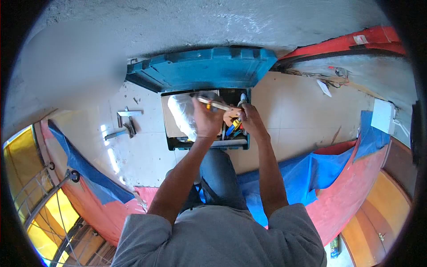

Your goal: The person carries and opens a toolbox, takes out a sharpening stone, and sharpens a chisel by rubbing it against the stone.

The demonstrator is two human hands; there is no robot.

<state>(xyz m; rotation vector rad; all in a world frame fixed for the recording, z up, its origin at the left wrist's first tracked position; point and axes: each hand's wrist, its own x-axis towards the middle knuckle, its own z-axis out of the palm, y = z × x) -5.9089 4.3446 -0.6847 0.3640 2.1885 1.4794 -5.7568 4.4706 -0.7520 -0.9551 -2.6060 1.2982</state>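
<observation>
A long narrow tool (216, 104) with a light, wooden-looking end lies across the space between my hands, over the open toolbox (243, 146). My left hand (207, 119) is closed on its left part. At the wooden-looking end, my right hand (251, 121) grips it with bent fingers. Its exact kind is unclear. Below and left of my left hand is a clear plastic bag (181, 113) on a piece of cardboard (171, 129) in the box. Under my right hand sit tools with yellow and blue handles (231, 129), partly hidden.
The blue toolbox lid (200, 69) stands raised against the grey wall (187, 26). On the tiled floor at left lie a try square (130, 113) and a hammer (116, 135) beside another dark tool. Blue and red sheeting (293, 173) spreads at right.
</observation>
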